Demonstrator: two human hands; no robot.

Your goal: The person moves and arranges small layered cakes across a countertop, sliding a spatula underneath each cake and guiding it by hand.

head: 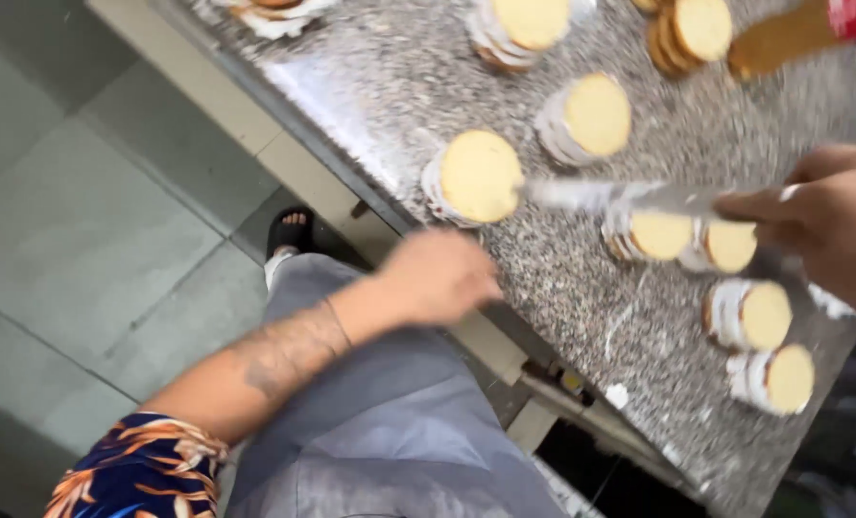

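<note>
Now my right hand [836,225] grips a long knife [630,197], fingers wrapped around its handle, the blade smeared with white cream and lying almost flat, its long axis running from three o'clock to nine o'clock across the speckled granite counter [390,77]. The tip points at a round cream-filled sandwich cookie [479,177], touching or just short of its edge; motion blur keeps me from telling which. My left hand [438,278] hovers at the counter's near edge, at about seven o'clock from that cookie, holding nothing, fingers loosely curled as far as the blur lets me judge. So the knife hand is the closer one, by way of the blade. More filled cookies [749,317] sit under and beyond the blade toward four o'clock, others toward twelve. At the top right corner stands a brownish container with a red and white label [855,14], too blurred to make out further
</note>
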